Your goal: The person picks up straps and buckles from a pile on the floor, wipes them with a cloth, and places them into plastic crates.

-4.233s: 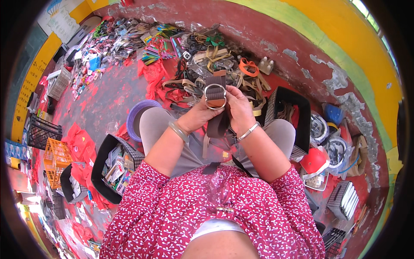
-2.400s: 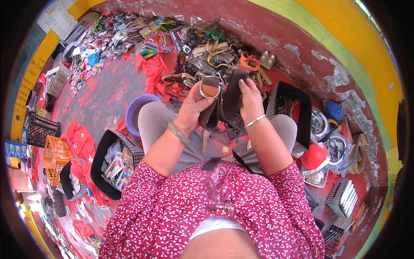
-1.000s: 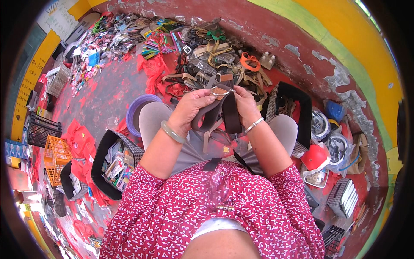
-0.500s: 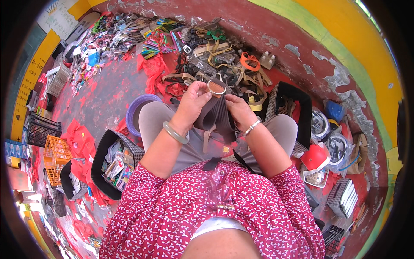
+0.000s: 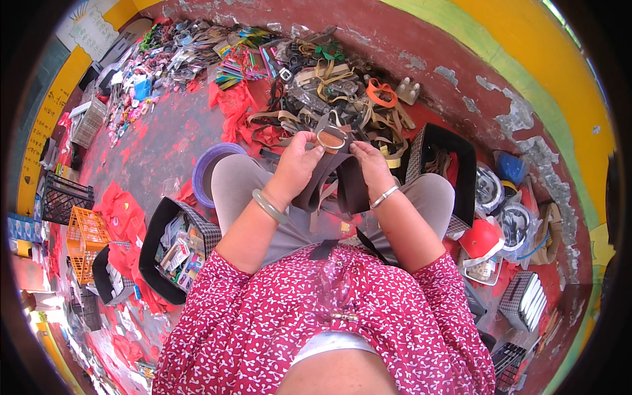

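Dark brown belt was held up between two bare hands above the lap, between grey-trousered knees, with a heap of straps on the floor beyond. The ring end was pinched by the left hand, thumb and fingers closed at the edge of a metal ring that framed a tan patch. The strap just beside the ring was gripped by the right hand, its thumb and fingertips closed on the band; how firmly could not be told. The two hands were near each other but apart, and the rest of the band was left hanging in a loop below them.

For the handling in progress, it was judged, the ring was best steadied by the left fingertips at its rim, so that the patch was left uncovered. The band was best guided flat by the right, without a twist, and the loop was best let hang freely, clear of the loose straps, where a snag seemed likeliest.
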Demonstrator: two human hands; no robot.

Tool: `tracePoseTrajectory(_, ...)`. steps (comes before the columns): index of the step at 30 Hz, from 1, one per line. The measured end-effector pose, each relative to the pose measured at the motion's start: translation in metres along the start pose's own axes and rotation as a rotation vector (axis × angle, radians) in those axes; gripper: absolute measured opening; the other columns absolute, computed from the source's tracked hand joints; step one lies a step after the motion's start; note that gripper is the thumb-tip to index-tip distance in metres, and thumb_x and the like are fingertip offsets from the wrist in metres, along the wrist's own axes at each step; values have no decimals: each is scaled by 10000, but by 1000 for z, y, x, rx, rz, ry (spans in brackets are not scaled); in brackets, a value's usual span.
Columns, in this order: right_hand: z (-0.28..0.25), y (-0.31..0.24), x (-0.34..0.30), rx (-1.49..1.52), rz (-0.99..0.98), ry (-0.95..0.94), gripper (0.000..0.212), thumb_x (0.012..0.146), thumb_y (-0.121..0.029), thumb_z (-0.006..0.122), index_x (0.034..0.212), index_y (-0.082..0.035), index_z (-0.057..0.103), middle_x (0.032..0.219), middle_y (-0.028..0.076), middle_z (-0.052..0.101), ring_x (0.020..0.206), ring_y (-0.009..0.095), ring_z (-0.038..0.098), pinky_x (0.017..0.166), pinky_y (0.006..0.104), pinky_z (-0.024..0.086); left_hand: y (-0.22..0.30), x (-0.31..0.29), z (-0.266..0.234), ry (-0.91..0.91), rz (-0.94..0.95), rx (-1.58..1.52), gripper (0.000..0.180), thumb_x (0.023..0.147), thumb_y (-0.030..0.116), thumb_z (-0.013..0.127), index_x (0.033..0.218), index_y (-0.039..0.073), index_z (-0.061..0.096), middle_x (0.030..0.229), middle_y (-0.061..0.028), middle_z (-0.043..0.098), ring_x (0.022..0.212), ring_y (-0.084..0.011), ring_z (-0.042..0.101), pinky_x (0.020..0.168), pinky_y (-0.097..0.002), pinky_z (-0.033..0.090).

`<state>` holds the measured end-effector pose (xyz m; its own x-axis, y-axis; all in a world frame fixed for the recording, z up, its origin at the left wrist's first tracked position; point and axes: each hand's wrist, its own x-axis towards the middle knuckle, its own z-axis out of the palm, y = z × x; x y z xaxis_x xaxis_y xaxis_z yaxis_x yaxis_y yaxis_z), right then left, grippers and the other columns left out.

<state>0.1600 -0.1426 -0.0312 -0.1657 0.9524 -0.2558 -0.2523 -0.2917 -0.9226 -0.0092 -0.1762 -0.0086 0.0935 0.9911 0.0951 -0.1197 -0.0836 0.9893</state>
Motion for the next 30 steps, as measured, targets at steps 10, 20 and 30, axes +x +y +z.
tracePoseTrajectory(10,16,16,-5,-352,-393,117,198,878,-92,519,1034,20,569,849,-15,578,789,61,492,723,196,402,12,-9,8,250,182,530,199,841,92,513,990,-15,436,782,-164,613,721,-281,614,622,-361,467)
tracePoseTrajectory(20,26,8,-31,-2,-224,-283,388,833,-41,491,1207,29,411,1070,62,538,995,123,501,881,261,392,16,-5,4,333,200,496,180,837,84,508,966,-15,430,777,-196,614,715,-305,632,615,-369,483)
tracePoseTrajectory(30,20,3,-26,125,28,-49,300,802,58,478,1098,7,475,965,101,589,846,179,606,718,274,501,5,4,-5,223,501,683,127,886,119,471,957,26,421,735,-112,578,573,-186,578,538,-284,468)
